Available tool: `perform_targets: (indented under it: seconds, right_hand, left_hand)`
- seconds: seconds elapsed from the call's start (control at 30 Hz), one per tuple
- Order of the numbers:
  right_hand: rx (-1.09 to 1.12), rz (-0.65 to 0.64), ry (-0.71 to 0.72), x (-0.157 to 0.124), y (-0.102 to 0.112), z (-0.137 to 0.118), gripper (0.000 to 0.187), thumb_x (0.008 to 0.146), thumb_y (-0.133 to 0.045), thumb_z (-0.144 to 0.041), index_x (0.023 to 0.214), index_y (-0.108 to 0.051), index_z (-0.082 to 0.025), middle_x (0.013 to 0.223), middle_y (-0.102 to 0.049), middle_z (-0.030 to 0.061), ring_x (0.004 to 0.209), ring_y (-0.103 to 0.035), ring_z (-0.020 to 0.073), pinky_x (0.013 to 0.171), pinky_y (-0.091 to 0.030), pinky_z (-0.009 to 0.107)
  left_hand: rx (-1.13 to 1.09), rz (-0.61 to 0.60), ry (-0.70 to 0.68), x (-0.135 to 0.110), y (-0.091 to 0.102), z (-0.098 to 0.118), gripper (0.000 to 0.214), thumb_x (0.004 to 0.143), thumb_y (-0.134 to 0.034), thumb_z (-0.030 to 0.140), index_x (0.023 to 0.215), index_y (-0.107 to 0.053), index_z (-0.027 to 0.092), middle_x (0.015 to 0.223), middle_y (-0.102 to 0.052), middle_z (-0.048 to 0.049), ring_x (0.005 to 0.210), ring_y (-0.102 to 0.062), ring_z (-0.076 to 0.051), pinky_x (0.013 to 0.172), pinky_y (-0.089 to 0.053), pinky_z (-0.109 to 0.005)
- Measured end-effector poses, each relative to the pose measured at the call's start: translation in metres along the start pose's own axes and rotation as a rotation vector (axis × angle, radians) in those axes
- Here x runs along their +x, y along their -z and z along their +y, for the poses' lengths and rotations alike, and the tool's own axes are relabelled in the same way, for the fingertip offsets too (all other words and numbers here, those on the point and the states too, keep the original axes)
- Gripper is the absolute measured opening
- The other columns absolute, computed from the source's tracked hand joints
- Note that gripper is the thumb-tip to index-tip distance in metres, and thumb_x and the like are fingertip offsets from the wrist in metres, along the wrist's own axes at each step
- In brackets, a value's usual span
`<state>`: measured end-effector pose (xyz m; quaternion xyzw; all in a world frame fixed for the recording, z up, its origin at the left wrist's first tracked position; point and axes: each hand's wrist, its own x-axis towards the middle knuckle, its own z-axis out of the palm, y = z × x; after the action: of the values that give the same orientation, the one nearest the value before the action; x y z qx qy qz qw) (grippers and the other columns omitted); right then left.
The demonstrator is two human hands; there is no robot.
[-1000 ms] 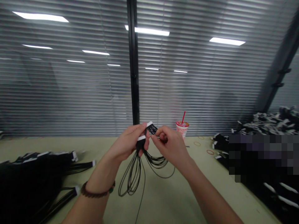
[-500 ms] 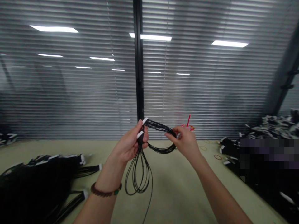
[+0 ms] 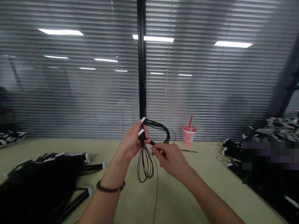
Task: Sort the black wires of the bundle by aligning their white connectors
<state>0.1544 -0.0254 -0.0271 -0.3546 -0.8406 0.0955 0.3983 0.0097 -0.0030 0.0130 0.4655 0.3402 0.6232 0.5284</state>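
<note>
A black wire harness (image 3: 161, 125) with white connector ends hangs in the air above the table. My left hand (image 3: 133, 140) is closed around it near two white connectors (image 3: 141, 132). Thin wires loop out to the right of that hand, and a second group of loops (image 3: 146, 168) dangles below it. One loose wire (image 3: 156, 189) trails down toward the bottom of the view. My right hand (image 3: 171, 157) is closed at the lower part of the right-hand loop, thumb and fingers pinched on the wires; the fingertips are partly hidden.
Black harnesses with white ends lie in a heap (image 3: 46, 180) at the left and a bigger pile (image 3: 268, 174) at the right. A pink cup (image 3: 188, 137) with a red straw stands near the blinds. A dark thin stick (image 3: 188, 151) and several rubber bands (image 3: 220, 159) lie nearby.
My right hand has moved left and down, from the far end of the loop to its lower side, closer to my left hand. The cup and thin stick are now uncovered.
</note>
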Motion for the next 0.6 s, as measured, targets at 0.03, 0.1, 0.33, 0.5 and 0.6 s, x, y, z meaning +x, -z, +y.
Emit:
perform_targets:
  seconds: [0.03, 0.1, 0.33, 0.5, 0.6]
  right_hand:
    - [0.077, -0.034, -0.032, 0.0, -0.001, 0.001, 0.015, 0.082, -0.048, -0.026, 0.084, -0.059, -0.016, 0.066, -0.06, 0.0, 0.048, -0.048, 0.0055, 0.049, -0.031, 0.017]
    - [0.212, -0.098, -0.097, 0.0, -0.001, 0.003, 0.019, 0.076, -0.054, -0.025, 0.092, -0.058, -0.017, 0.069, -0.061, 0.0003, 0.048, -0.05, 0.0056, 0.048, -0.033, 0.015]
    - [0.749, -0.194, -0.205, -0.004, 0.034, -0.004, 0.022, 0.07, -0.05, -0.013, 0.091, -0.054, -0.015, 0.052, -0.052, -0.0051, 0.037, -0.038, 0.0022, 0.036, -0.026, 0.011]
    - [1.194, 0.081, -0.282, -0.008, 0.078, -0.004, 0.011, 0.066, -0.053, -0.023, 0.068, -0.058, -0.013, 0.051, -0.053, -0.0026, 0.028, -0.027, -0.0002, 0.027, -0.015, 0.012]
    - [1.207, 0.437, -0.252, -0.009, 0.098, 0.005, 0.012, 0.064, -0.054, -0.021, 0.072, -0.06, -0.016, 0.064, -0.059, -0.0005, 0.037, -0.04, 0.0014, 0.029, -0.021, 0.011]
  left_hand:
    - [-0.009, 0.002, -0.01, 0.0, 0.001, 0.001, 0.029, 0.086, -0.039, 0.037, 0.069, -0.049, 0.015, 0.046, -0.05, 0.0035, 0.028, -0.03, -0.001, 0.035, -0.045, -0.013]
    - [-0.027, 0.001, -0.013, 0.001, 0.004, 0.004, 0.029, 0.086, -0.039, 0.036, 0.069, -0.049, 0.015, 0.046, -0.049, 0.0039, 0.027, -0.027, 0.0, 0.034, -0.043, -0.012]
    - [0.013, 0.053, -0.005, 0.01, 0.012, -0.001, 0.03, 0.087, -0.036, 0.033, 0.068, -0.049, 0.014, 0.045, -0.051, 0.0036, 0.026, -0.028, -0.001, 0.04, -0.048, -0.016]
    - [0.058, 0.063, 0.047, 0.019, 0.025, -0.009, 0.031, 0.088, -0.034, 0.031, 0.066, -0.048, 0.014, 0.048, -0.05, 0.0039, 0.028, -0.031, 0.0, 0.044, -0.049, -0.017]
    - [0.098, 0.054, 0.095, 0.022, 0.03, -0.012, 0.028, 0.086, -0.038, 0.032, 0.068, -0.049, 0.014, 0.048, -0.049, 0.0042, 0.032, -0.037, -0.002, 0.041, -0.047, -0.015]
